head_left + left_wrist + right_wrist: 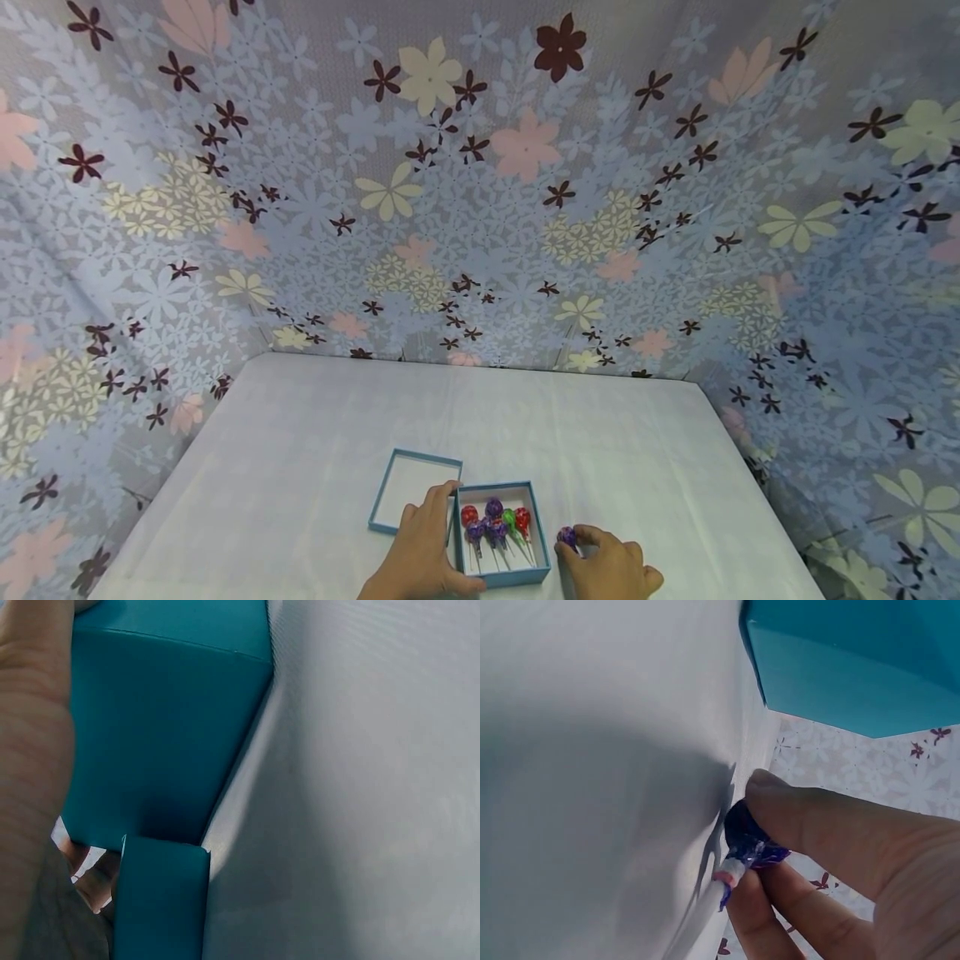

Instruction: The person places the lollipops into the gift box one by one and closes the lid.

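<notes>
A blue open box (542, 573) stands on the table with several wrapped lollipops (497, 529) in it, purple, red and green, sticks toward me. My left hand (426, 546) holds the box from its left side, thumb along the near side and fingers at the far left corner. To the right of the box, my right hand (611, 567) pinches a purple-wrapped lollipop (567, 537) by its head, close to the table. In the right wrist view the white stick of that lollipop (744, 838) points down and left.
The box lid (384, 527) lies at the left of the box, white inside, partly behind my left hand. A white cloth covers the table (315, 433). Flower-patterned cloth (465, 208) hangs behind and along both sides.
</notes>
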`<control>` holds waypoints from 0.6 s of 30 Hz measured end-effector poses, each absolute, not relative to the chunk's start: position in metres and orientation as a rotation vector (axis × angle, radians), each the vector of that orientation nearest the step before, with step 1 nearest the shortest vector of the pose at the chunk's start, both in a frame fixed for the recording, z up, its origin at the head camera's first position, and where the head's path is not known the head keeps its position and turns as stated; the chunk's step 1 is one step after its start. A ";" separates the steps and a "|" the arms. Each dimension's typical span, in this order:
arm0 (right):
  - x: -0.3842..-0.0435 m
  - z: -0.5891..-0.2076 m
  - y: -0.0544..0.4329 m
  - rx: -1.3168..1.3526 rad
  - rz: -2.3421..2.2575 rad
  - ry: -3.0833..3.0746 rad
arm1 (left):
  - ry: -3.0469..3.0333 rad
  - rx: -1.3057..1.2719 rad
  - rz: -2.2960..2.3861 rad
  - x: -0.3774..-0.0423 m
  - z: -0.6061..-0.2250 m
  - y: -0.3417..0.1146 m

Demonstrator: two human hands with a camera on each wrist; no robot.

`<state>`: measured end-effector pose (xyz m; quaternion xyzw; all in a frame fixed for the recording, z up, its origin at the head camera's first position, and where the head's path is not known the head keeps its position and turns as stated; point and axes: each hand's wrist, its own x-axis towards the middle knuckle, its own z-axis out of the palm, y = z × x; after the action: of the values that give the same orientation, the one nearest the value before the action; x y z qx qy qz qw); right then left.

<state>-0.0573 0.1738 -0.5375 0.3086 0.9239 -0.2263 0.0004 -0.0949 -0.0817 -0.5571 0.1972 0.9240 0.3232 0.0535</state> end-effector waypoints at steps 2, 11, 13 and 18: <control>-0.058 -0.538 0.173 0.978 -0.700 2.911 | 2.814 0.606 0.976 -0.095 -0.557 -0.081; -0.060 -0.534 0.170 0.980 -0.711 2.971 | 2.807 0.588 0.957 -0.097 -0.559 -0.080; -0.060 -0.533 0.170 0.968 -0.723 2.981 | 2.807 0.588 0.960 -0.097 -0.559 -0.081; -0.060 -0.531 0.170 0.954 -0.786 3.019 | 2.793 0.579 0.971 -0.097 -0.560 -0.081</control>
<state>-0.0600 0.1698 -0.5309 0.2919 0.9238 -0.2403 -0.0604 -0.0975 -0.0813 -0.5598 0.1919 0.9250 0.3216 0.0643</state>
